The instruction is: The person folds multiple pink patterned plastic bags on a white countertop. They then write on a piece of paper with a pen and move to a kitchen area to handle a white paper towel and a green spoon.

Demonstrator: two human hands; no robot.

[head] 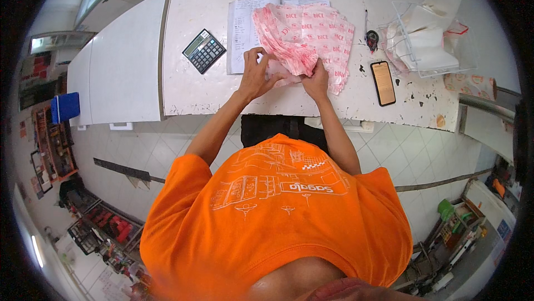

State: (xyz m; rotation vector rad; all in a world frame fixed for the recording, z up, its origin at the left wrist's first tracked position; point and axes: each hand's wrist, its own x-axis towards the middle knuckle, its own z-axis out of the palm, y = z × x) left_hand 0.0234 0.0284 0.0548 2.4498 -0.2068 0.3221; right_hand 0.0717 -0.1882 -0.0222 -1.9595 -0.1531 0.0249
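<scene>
A stack of thin white paper sheets with red print point(329, 30) lies on the white table, partly over an open notebook point(242, 30) with handwriting. Its left part is fanned and folded over towards me. My right hand point(316, 80) grips the bunched near edge of the sheets, the thumb on top. At the near left edge of the paper, my left hand point(258, 73) has its fingers curled and its thumb apart; whether a sheet is pinched between the fingers cannot be told. Under the bunched part, the lower sheets are partly hidden.
Left of the notebook lies a calculator point(204, 51). To the right are a smartphone point(383, 83), a black and red tape measure point(371, 41), a pen point(366, 21) and a white wire basket point(438, 69) of paper and plastic. A printed roll point(471, 86) rests near the table's right edge.
</scene>
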